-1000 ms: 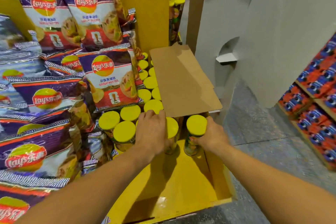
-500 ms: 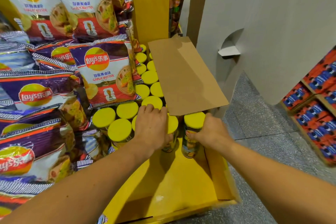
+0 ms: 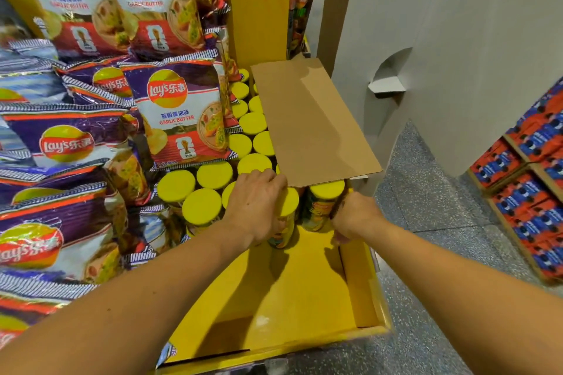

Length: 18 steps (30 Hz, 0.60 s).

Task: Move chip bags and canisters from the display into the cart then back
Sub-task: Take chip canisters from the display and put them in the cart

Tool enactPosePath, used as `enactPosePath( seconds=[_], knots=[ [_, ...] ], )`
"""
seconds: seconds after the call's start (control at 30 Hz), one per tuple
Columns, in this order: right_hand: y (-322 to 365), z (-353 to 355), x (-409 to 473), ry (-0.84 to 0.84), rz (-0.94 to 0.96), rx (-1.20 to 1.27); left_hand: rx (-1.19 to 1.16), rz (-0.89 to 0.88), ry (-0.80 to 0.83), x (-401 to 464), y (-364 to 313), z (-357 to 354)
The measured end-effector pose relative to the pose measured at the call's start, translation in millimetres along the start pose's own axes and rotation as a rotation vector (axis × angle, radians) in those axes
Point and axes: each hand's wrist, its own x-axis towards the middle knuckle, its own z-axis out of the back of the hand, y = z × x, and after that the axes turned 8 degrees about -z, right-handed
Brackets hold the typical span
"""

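Canisters fill my hands: left hand (image 3: pixel 257 201) grips one yellow-lidded canister (image 3: pixel 285 216), right hand (image 3: pixel 353 216) grips another canister (image 3: pixel 323 204) in the yellow tray (image 3: pixel 359 289).

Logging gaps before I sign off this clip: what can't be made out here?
- Head view: the left hand covers the yellow-lidded chip canister; its grip is hidden.
- The flat brown cardboard sheet hides the canisters beneath.
- The right hand fingers are blurred beside the second yellow-lidded canister.
- No cart in frame.
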Motion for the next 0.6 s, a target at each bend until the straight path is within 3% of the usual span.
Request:
enactPosePath(
  seconds=[0.13,0.47,0.6],
  knots=[
    [8,10,-25,0.205,0.048,0.032,-0.051,0.054,-0.024,-20,-3,18],
    [47,3,-111,0.099,0.403,0.013,-0.299,0.277,-0.177,-120,-13,57],
    [70,-25,-162,0.161,0.521,-0.011,-0.36,0.364,-0.182,-186,-12,64]
  ],
)
